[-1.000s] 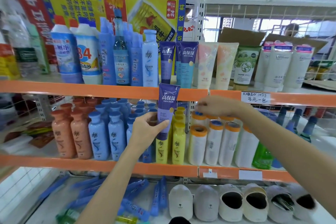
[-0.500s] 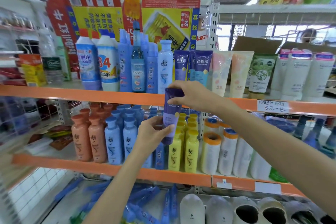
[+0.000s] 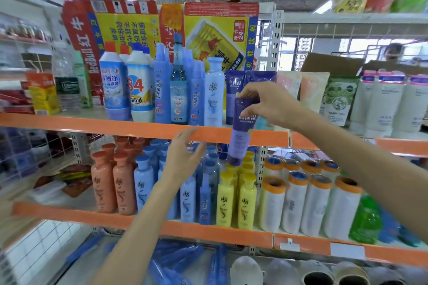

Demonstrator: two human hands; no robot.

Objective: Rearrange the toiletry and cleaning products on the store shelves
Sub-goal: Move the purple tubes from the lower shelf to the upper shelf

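Before the orange shelf edge (image 3: 139,126), right hand (image 3: 271,104) pinches the purple tube (image 3: 242,132), hiding its top; left hand (image 3: 183,157) spread, released.

you have two hands (image 3: 183,157) out, one purple tube (image 3: 242,132) held, two orange bottles (image 3: 104,183) and two yellow bottles (image 3: 224,199) in front, four film rolls (image 3: 272,203) in the front row.

we've got the tube (image 3: 243,129) hanging in front of the top shelf (image 3: 115,122) edge, right hand (image 3: 271,104) on its upper end, bottles (image 3: 185,187) lower-left behind the left hand (image 3: 183,157), rolls (image 3: 308,199) to the right.
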